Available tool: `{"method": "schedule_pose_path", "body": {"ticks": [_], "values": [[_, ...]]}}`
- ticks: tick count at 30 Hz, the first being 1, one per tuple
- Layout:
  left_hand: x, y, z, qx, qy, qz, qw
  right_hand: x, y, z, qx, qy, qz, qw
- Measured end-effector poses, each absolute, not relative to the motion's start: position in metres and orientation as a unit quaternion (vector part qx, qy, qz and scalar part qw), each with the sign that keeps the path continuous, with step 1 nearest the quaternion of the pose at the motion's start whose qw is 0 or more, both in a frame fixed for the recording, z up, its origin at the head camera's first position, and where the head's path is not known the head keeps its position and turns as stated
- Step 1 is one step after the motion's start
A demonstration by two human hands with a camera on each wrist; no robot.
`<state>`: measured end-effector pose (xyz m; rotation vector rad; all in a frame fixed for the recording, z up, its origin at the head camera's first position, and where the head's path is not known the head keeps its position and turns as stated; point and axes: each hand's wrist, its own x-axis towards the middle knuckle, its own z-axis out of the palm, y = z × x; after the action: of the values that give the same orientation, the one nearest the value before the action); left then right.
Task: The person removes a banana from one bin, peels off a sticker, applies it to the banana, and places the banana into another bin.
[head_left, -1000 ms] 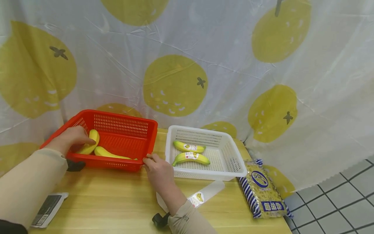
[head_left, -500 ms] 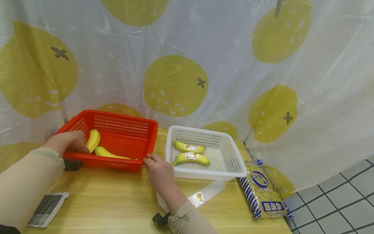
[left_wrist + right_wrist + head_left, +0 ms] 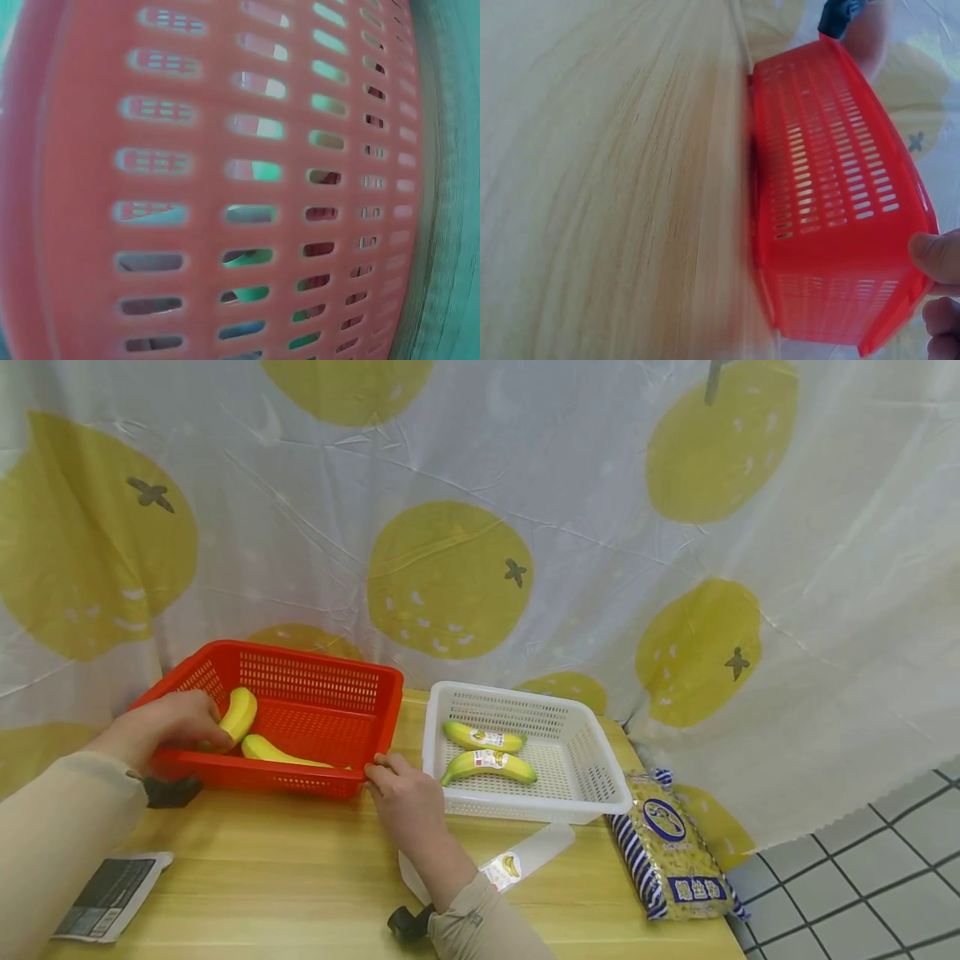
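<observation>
Left hand (image 3: 168,722) sits farther left and slightly lower than a second ago, off the middle of the left banana (image 3: 240,714) and down by its near end. Right hand (image 3: 411,802) hasn't budged.

Near to far: table (image 3: 277,868) carries a packet (image 3: 116,897) near left and a label strip (image 3: 551,841), partly hidden by the right forearm (image 3: 446,868), banana sticker (image 3: 511,865) on it. Right hand pinches the near right corner of the red basket (image 3: 300,770), thumb on the rim in right wrist view. Left hand reaches in over the left side, fingers bent down beside the left banana. Fingertips hidden, left wrist view is nearly all basket wall: can't tell if it grasps or only touches. Second banana (image 3: 277,752) lies inside along the near wall; no label visible on either. White basket (image 3: 517,810) stands apart to the right: front banana (image 3: 498,764) and rear banana (image 3: 487,738), both labelled. Bag (image 3: 675,852) right of that, curtain (image 3: 570,527) behind all.

To do it well: keep the corner pinned so the basket can't slide; get fingers round the left banana's middle, not its tip; lift clear of the rim before going sideways; don't drag the second banana.
</observation>
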<state>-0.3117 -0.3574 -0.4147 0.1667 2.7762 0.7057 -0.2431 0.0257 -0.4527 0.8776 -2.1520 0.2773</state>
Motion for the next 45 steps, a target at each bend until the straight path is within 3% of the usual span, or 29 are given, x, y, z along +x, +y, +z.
{"method": "schedule_pose_path", "body": {"ticks": [6, 18, 22, 28, 34, 38, 45], "values": [[-0.307, -0.362, -0.415, 0.053, 0.971, 0.221, 0.078, -0.243, 0.025, -0.452, 0.348, -0.846, 0.104, 0.390], [-0.297, -0.358, -0.407, 0.031, 0.963, 0.266, 0.025, -0.242, 0.027, -0.449, 0.356, -0.848, 0.096, 0.380], [-0.288, -0.345, -0.396, 0.032, 0.959, 0.278, -0.040, -0.240, 0.029, -0.448, 0.360, -0.851, 0.099, 0.370], [-0.249, -0.300, -0.386, 0.044, 0.914, 0.372, -0.154, -0.233, 0.039, -0.449, 0.398, -0.829, 0.120, 0.375], [-0.200, -0.253, -0.405, 0.124, 0.852, 0.475, -0.180, -0.227, 0.069, -0.454, 0.491, -0.765, 0.183, 0.374], [-0.181, -0.229, -0.431, 0.208, 0.819, 0.512, -0.156, -0.222, 0.098, -0.459, 0.527, -0.774, 0.225, 0.268], [-0.180, -0.207, -0.473, 0.377, 0.769, 0.509, -0.089, -0.220, 0.157, -0.460, 0.382, -0.856, 0.334, -0.099]]}}
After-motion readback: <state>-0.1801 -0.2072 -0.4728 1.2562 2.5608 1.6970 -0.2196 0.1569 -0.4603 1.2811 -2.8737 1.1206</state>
